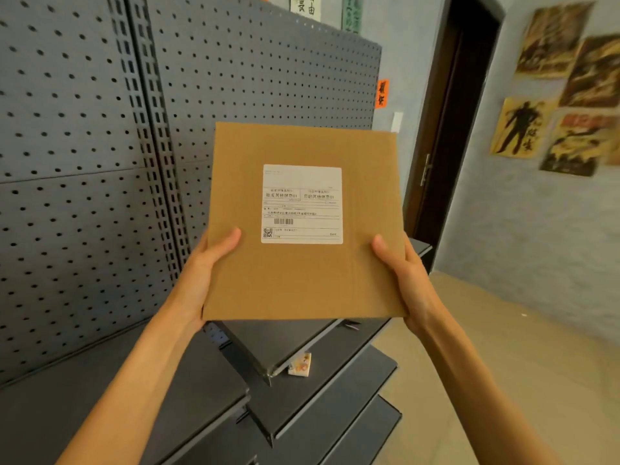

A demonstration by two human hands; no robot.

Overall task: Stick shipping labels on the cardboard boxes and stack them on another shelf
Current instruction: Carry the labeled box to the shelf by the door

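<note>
Label step done for this one: white shipping label (302, 203) stuck flat on the top face of the flat brown cardboard box (303, 223), a bit above the middle, with no corner lifting that can be seen. Barcode and little square code near its bottom edge, print too small to read.

Box up in the air, held out in front, above the dark shelf (292, 344) and not touching it. Clamped from both sides. Left hand (204, 263) on the left edge, thumb on top, other fingers hidden underneath. Right hand (402, 273) on the right edge near the bottom corner, thumb on top too, other fingers hidden under the box.

Probably in the carry step now. Still to do for this box: setting down on a shelf. More dark shelves lower down, one under the other. No other boxes anywhere in view, so no stack to see and no way to tell how many are finished or waiting. Perhaps the first of the pile, perhaps not.

Behind the box, a grey pegboard wall (84, 162) full of small holes. Tucked under the edge of the top shelf, a small white tag (301, 364) with a picture on it. Off to the right, a dark doorway (466, 95) and brownish posters (567, 88) on a pale wall.
</note>
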